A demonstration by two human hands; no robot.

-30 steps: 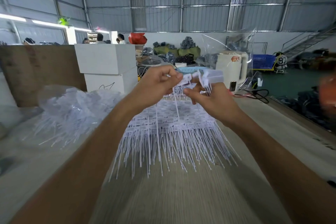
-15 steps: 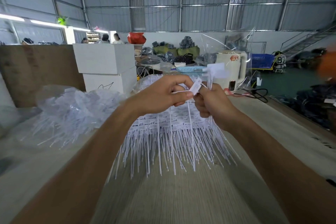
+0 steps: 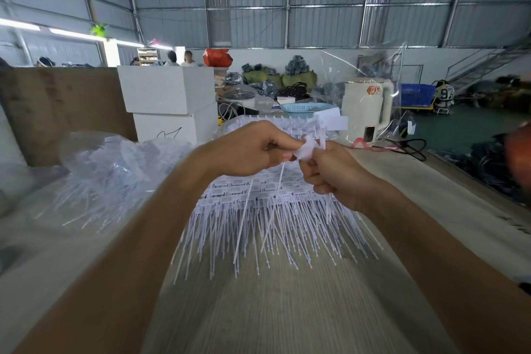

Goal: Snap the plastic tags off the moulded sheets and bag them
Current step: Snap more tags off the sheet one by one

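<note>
On the table (image 3: 273,310), clear bag (image 3: 115,169) of loose tags (image 3: 94,204).

A figure at the far right of the hall is wearing a white shirt (image 3: 444,94) showing a large dark "9", possibly followed by another digit. The cream kettle (image 3: 366,108) is carrying an orange badge too blurred to read, and print on the tags (image 3: 230,191) is staying illegible.
</note>
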